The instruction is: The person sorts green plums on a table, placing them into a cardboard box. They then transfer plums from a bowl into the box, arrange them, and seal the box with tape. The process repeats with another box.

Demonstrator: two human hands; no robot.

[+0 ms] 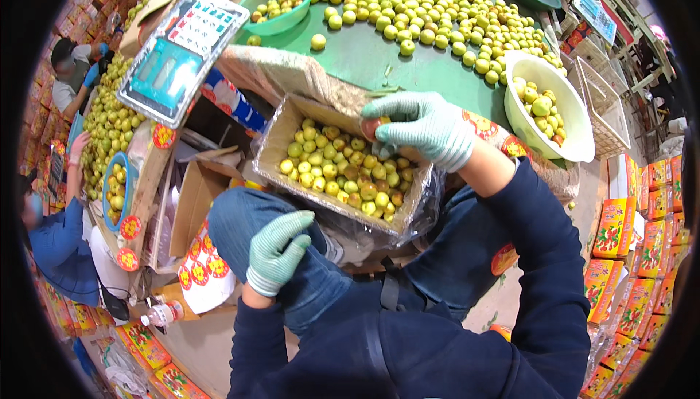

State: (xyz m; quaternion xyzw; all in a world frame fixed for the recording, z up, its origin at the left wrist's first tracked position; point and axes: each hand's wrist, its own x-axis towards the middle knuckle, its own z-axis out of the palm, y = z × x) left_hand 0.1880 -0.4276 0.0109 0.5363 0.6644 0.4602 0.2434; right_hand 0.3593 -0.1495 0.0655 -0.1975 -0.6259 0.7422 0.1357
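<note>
My right hand (424,128), in a pale green knitted glove, is shut on a reddish-brown round fruit (373,127) above the right part of a cardboard box (342,207). The box is lined with clear plastic and holds many yellow-green and brownish fruits (328,169). My left hand (280,251), gloved alike, rests on my left thigh with its thumb and fingers apart and nothing seen in it. Beyond the box, many loose green fruits (407,46) lie on a green tabletop (350,60). A pale oval bowl (579,125) of fruits stands at its right edge, a green bowl (303,11) at its left.
A weighing scale's display (183,54) rises at the left front. An open carton (191,207) and a plastic bottle (162,313) are left of my leg. Two co-workers (63,251) are at the far left by a fruit heap. Printed orange cartons (615,229) are stacked on the right.
</note>
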